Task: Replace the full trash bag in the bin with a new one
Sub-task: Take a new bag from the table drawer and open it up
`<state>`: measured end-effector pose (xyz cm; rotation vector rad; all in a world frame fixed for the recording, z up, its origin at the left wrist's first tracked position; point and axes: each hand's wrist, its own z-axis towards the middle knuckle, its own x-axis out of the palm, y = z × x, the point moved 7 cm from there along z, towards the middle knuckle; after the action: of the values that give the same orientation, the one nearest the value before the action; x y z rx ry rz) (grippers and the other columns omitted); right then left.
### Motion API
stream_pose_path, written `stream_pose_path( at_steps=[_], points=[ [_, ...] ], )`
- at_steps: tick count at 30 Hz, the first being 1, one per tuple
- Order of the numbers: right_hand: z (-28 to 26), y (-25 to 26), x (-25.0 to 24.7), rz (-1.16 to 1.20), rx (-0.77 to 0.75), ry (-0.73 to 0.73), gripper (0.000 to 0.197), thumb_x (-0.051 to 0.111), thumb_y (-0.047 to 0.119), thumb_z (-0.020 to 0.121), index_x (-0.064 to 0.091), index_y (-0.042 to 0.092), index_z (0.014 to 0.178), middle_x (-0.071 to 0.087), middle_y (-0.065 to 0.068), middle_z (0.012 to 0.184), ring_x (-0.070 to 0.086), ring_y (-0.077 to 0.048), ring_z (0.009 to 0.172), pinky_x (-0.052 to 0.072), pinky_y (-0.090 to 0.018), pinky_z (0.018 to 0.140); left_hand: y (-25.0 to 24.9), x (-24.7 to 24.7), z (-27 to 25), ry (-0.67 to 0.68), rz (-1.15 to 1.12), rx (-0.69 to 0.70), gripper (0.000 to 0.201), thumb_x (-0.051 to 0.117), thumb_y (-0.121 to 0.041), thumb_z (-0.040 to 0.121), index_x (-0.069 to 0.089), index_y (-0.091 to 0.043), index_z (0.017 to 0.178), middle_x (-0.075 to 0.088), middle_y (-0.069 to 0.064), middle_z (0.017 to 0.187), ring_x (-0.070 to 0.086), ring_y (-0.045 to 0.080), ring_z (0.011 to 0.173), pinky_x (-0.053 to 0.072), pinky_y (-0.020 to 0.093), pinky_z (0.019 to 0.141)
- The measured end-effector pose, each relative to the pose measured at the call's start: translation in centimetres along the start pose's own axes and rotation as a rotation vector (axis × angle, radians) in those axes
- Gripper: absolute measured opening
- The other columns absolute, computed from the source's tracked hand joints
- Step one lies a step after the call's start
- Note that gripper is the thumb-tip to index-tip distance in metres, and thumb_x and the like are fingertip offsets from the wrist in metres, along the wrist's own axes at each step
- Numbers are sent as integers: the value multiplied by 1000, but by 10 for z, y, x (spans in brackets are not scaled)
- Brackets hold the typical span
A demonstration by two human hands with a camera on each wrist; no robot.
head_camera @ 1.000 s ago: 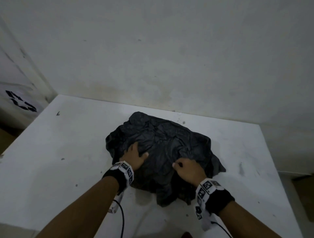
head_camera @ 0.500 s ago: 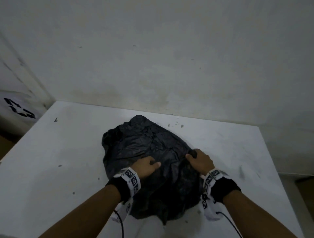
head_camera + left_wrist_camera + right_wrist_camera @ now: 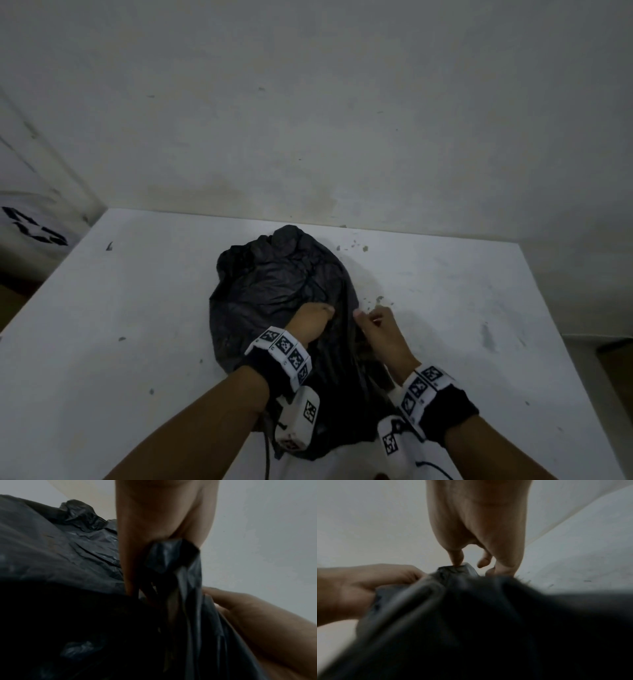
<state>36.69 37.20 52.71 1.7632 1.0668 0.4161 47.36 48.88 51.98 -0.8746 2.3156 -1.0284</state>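
Observation:
A crumpled black trash bag (image 3: 281, 284) lies on the white table (image 3: 102, 342), its near end hanging toward me. My left hand (image 3: 311, 322) sits on the bag's middle and grips a bunched fold of the plastic, seen close in the left wrist view (image 3: 171, 555). Just to the right, my right hand (image 3: 375, 329) pinches the bag's right edge. In the right wrist view a fingertip (image 3: 457, 561) rests on the fold of the bag (image 3: 488, 615). The two hands are almost touching. No bin is in view.
A stained white wall (image 3: 308, 120) runs directly behind the table. A white surface with a black mark (image 3: 30, 229) stands at the far left, beyond the table's edge. Small specks of dirt (image 3: 352, 246) lie by the bag. Bare tabletop lies left and right of the bag.
My right hand moved left toward my left hand, drawing the bag's right side in. The bag is now narrower and more bunched between the hands.

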Motion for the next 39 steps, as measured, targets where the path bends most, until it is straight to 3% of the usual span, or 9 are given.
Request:
stream_pose_path(
  at_steps=[3,5,8,11,15,18,25,32,39],
  points=[
    [-2,-13,10,113,236,125,83,60,61,83,17,29,146,48,-2,133,61,-29,105,56,-42,82,0,-3,-6,-13,-94,-13,37,43,-21,101,57,4,124,58,21,129,54,18,106,43,29,97],
    [-4,-19,22,92,319,227,104,57,70,79,-4,30,154,38,-3,148,49,-27,127,49,-37,91,4,-1,-8,4,-253,-15,49,55,-40,94,56,-6,130,58,11,132,56,25,116,41,38,108],
    [-5,-25,43,168,346,389,100,62,75,72,21,30,152,52,-2,140,57,-21,120,52,-39,97,7,1,0,65,-215,54,49,61,-44,89,58,-13,127,60,0,120,60,18,111,47,28,98],
    [-9,-17,50,112,275,470,67,57,64,82,49,25,136,60,2,131,60,-15,115,48,-30,100,7,-6,2,47,-70,114,31,61,-40,90,68,-10,95,67,9,98,64,15,87,53,20,79],
    [5,0,29,-46,101,243,50,54,57,89,63,18,120,65,-5,125,63,-22,109,48,-36,101,-7,-30,-1,-107,-93,253,21,57,-28,95,67,-11,102,68,2,98,63,18,96,51,16,80],
    [23,4,-8,-100,97,-6,55,51,51,94,65,3,119,66,-17,120,64,-30,108,50,-40,97,-14,-65,0,-301,-33,312,35,55,-36,95,66,-9,116,65,6,119,59,23,110,45,35,102],
    [37,5,-83,21,163,-326,60,48,44,97,59,-11,118,61,-29,120,60,-41,108,49,-43,91,-7,-159,-11,-681,47,177,44,45,-35,99,58,5,112,61,25,118,57,38,108,43,37,89],
    [33,1,-65,5,51,-282,77,71,64,70,55,10,124,64,-10,117,61,-29,107,49,-43,97,0,-141,-24,-558,34,148,67,65,-37,88,33,-8,139,51,18,135,51,35,120,40,35,96],
    [22,-1,-97,-321,79,-421,60,63,20,90,34,12,141,51,-24,134,54,-41,116,43,-43,98,12,-147,-21,-509,326,88,43,50,-38,97,59,-1,117,60,22,123,57,36,110,39,28,80]
  ],
)
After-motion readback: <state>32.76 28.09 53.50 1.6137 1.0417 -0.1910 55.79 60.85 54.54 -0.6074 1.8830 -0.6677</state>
